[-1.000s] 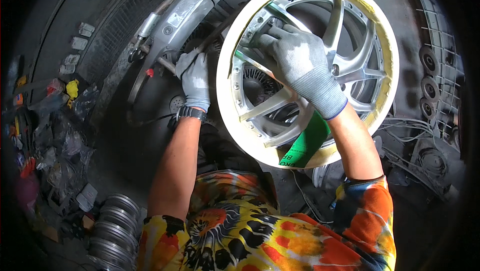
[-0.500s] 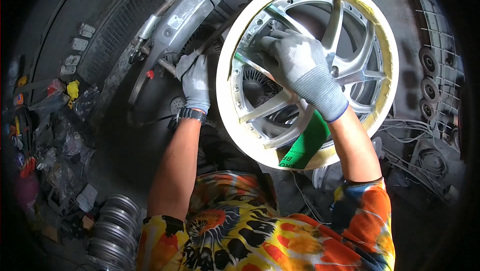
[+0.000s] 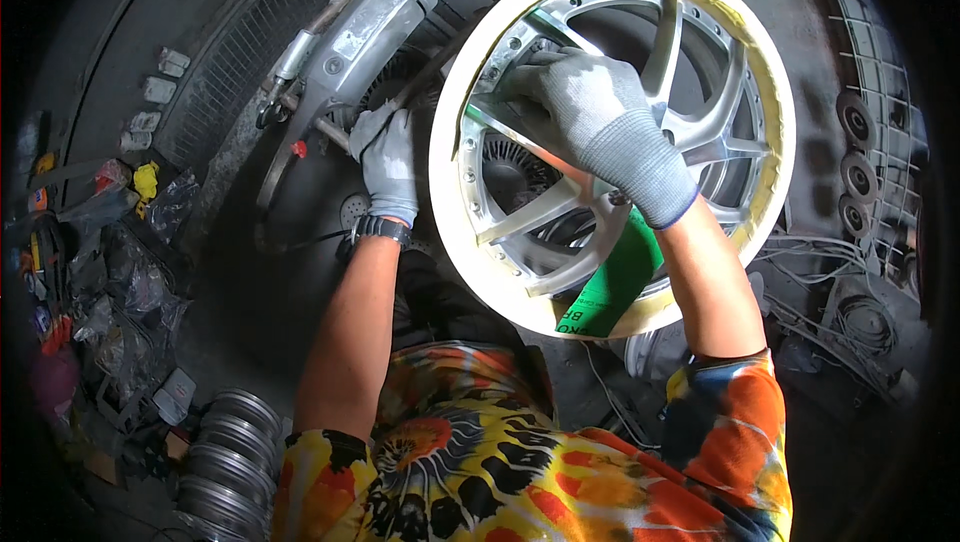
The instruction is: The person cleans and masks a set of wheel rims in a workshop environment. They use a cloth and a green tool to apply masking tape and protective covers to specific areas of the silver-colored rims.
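The wheel [image 3: 690, 130] at your right looks heavy and stiff, best held by its spokes [image 3: 530, 214]. Your right hand [image 3: 590, 107] is curled over them, its grip hidden; your left hand [image 3: 390, 162] is half-closed at a bar [image 3: 333, 133], its clasp unclear

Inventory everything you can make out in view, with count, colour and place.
Wheel: one, silver and pale yellow, right of centre
Strip: one, green, across wheel's lower edge
Machine: one, grey, left of wheel
Grating: one, dark, upper left
Blocks: three, pale, left
Plastic heap: uncountable, mixed, left edge
Stacked rims: several, silver, lower left
Discs: at least three, grey, right
Wire rack: one, grey, right edge
Cables: several, grey, below discs
Watch: one, black, left wrist
Shirt: one, multicoloured, bottom
Left hand: one, grey-gloved, at bar beside machine
Right hand: one, grey-gloved, at wheel's spokes
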